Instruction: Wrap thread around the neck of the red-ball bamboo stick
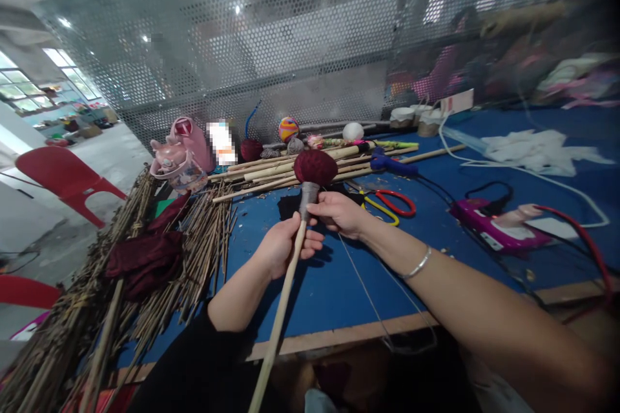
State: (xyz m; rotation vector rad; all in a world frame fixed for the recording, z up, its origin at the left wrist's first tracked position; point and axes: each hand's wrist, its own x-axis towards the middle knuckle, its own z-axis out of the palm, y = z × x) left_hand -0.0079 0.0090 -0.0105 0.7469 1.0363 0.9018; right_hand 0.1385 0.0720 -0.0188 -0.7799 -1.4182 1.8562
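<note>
A long pale wooden stick [278, 322] rises from the lower middle, topped by a dark red ball of fabric [315, 167] bound with a grey wrapped neck [307, 197]. My left hand [283, 246] is closed around the stick just below the grey wrap. My right hand [339, 211] pinches the grey neck from the right, fingers closed on it. A thin grey thread [368, 293] trails from near my right hand down over the table edge. A silver bangle [417, 264] is on my right wrist.
On the blue table [426, 245] lie red-and-yellow scissors [392, 203], a pink glue gun [489, 229] with cables, several sticks [300, 168] and balls at the back, white cloth [533, 148] and a pink bottle [186, 151]. Thin twigs [145, 271] with dark red fabric [143, 258] lie left. Red chair [62, 177] far left.
</note>
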